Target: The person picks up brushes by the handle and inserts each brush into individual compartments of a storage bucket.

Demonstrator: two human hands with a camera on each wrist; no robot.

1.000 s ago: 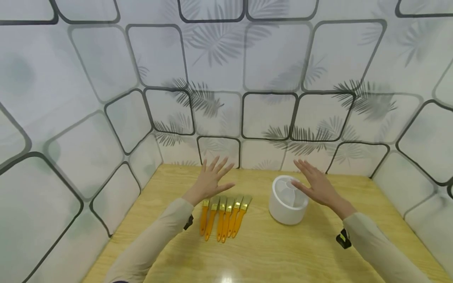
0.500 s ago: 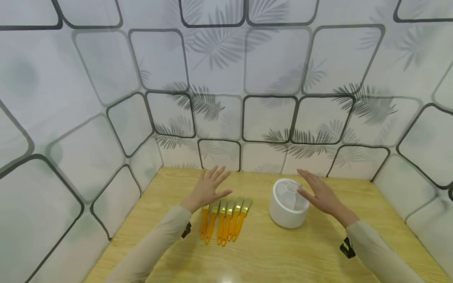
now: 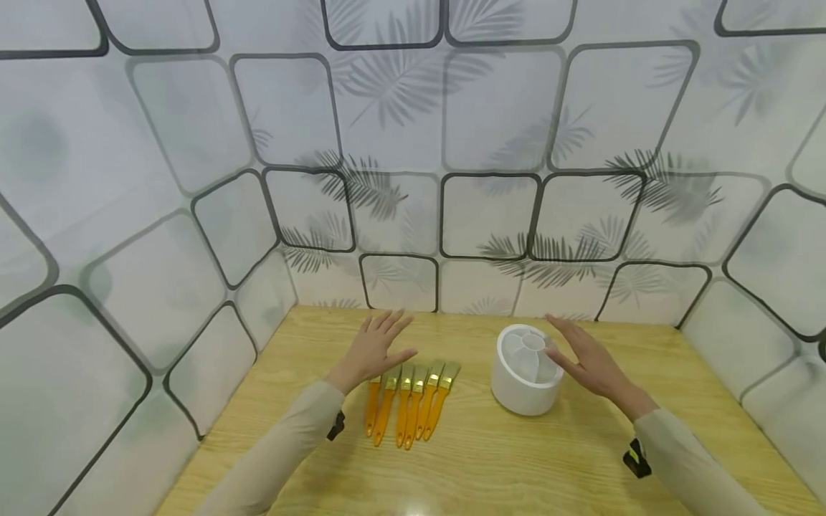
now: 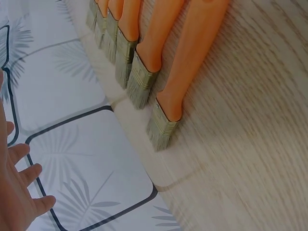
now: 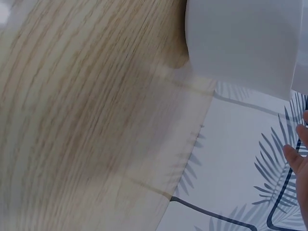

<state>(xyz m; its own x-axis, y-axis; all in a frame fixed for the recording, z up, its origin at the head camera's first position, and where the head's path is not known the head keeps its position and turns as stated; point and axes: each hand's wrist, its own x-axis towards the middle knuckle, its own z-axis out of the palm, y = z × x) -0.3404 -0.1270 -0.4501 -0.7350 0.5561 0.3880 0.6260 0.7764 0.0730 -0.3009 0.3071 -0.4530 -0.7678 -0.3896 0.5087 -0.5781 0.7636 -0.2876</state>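
Note:
My left hand [image 3: 371, 351] hovers with straight, spread fingers just behind and left of a row of flat paintbrushes [image 3: 413, 408]. These have orange handles pointing toward me and pale bristles facing away; the leftmost ones are partly hidden by the hand in the head view. In the left wrist view the brushes [image 4: 168, 89] lie side by side on the wood. On the other side, my right hand [image 3: 594, 362] is held up with extended fingers, its thumb overlapping the rim of a white round divided organizer [image 3: 525, 387]. Both hands hold nothing.
The light wood table [image 3: 464, 466] carries the brushes and the organizer. Patterned white walls [image 3: 490, 215] with dark square outlines and leaf prints enclose its back and sides. Each wrist wears a small black camera [image 3: 637, 459].
Both hands have lowered slightly and drifted apart, the left toward the left and the right toward the right. Brushes and organizer stay in place; the head view has tilted a little.

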